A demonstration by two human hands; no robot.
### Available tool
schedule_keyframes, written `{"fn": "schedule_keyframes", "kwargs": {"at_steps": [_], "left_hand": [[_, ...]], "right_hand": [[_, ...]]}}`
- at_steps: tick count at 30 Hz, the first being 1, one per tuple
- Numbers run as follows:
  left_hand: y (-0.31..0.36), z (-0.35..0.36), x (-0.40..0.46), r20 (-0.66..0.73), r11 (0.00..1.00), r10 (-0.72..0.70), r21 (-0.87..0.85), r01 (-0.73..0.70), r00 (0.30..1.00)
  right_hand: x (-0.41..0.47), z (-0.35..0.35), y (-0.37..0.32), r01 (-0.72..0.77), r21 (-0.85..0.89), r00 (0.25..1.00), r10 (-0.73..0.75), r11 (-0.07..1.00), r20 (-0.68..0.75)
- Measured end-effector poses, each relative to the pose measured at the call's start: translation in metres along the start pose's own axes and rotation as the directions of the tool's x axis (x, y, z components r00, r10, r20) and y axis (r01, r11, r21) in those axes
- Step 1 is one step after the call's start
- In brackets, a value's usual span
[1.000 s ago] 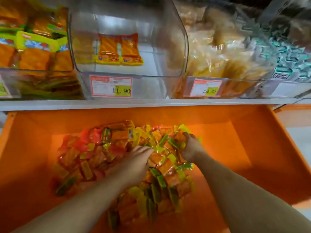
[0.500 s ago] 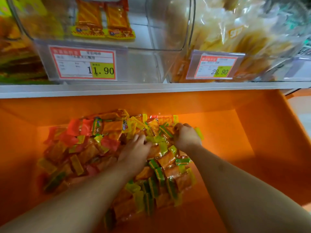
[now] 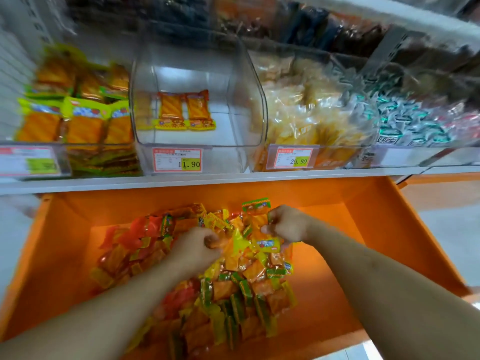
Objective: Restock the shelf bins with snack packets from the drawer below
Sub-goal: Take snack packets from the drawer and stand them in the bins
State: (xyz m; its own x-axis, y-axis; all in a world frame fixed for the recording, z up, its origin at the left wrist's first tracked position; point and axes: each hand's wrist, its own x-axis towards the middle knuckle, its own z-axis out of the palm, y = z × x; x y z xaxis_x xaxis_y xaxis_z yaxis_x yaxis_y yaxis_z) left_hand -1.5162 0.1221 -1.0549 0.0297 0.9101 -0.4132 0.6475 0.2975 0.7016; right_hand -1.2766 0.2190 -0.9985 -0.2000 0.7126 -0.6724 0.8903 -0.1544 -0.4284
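An open orange drawer below the shelf holds a heap of small snack packets in orange, yellow, green and red wrappers. My left hand and my right hand each grip a clump of packets at the top of the heap, lifted slightly, with a bunch of yellow and orange packets hanging between them. Above, the clear middle shelf bin holds only two orange packets lying at its back. Its price tag reads 11.90.
The left bin is packed with orange-and-green packets. Right of the middle bin, a bin holds pale yellow snacks with a 29.90 tag; further right lie silver-green packets. The grey shelf edge overhangs the drawer's back.
Both hands have closed on packets and raised a bunch from the heap. The camera has tilted up, bringing more of the shelf bins into view.
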Motion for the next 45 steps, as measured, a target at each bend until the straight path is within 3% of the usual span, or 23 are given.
{"fn": "schedule_keyframes", "kwargs": {"at_steps": [5, 10, 13, 17, 22, 25, 29, 41, 45], "left_hand": [[0.026, -0.085, -0.054, -0.06, 0.997, 0.041, -0.063, -0.045, 0.997], [0.054, -0.15, -0.123, -0.244, 0.983, 0.08, -0.144, -0.117, 0.966], [0.063, -0.17, -0.159, -0.342, 0.959, 0.11, -0.208, -0.19, 0.933], [0.074, -0.175, -0.188, -0.263, 0.887, 0.142, -0.395, -0.241, 0.954], [0.081, -0.182, -0.189, -0.236, 0.715, 0.059, -0.669, -0.206, 0.97], [0.074, -0.191, -0.175, -0.314, 0.695, 0.037, -0.674, -0.251, 0.949], [0.072, -0.2, -0.159, -0.278, 0.653, 0.009, -0.726, -0.216, 0.961], [0.071, -0.22, -0.155, -0.38, 0.679, -0.062, -0.694, -0.24, 0.923], [0.062, -0.231, -0.156, -0.488, 0.715, -0.103, -0.642, -0.276, 0.867]], "right_hand": [[-0.082, -0.019, -0.065, 0.173, 0.098, 0.984, -0.177, 0.98, 0.031], [-0.156, -0.006, -0.124, 0.359, 0.271, 0.932, -0.327, 0.893, -0.158], [-0.186, 0.011, -0.149, 0.436, 0.444, 0.898, -0.347, 0.783, -0.27], [-0.206, 0.03, -0.175, 0.466, 0.615, 0.884, -0.366, 0.636, -0.292], [-0.204, 0.034, -0.196, 0.498, 0.648, 0.866, -0.369, 0.577, -0.337], [-0.197, 0.031, -0.203, 0.522, 0.671, 0.847, -0.413, 0.526, -0.335], [-0.187, 0.026, -0.211, 0.531, 0.695, 0.832, -0.453, 0.486, -0.319], [-0.177, 0.016, -0.213, 0.51, 0.748, 0.815, -0.517, 0.425, -0.262], [-0.185, 0.008, -0.211, 0.582, 0.586, 0.812, -0.448, 0.564, -0.375]]}}
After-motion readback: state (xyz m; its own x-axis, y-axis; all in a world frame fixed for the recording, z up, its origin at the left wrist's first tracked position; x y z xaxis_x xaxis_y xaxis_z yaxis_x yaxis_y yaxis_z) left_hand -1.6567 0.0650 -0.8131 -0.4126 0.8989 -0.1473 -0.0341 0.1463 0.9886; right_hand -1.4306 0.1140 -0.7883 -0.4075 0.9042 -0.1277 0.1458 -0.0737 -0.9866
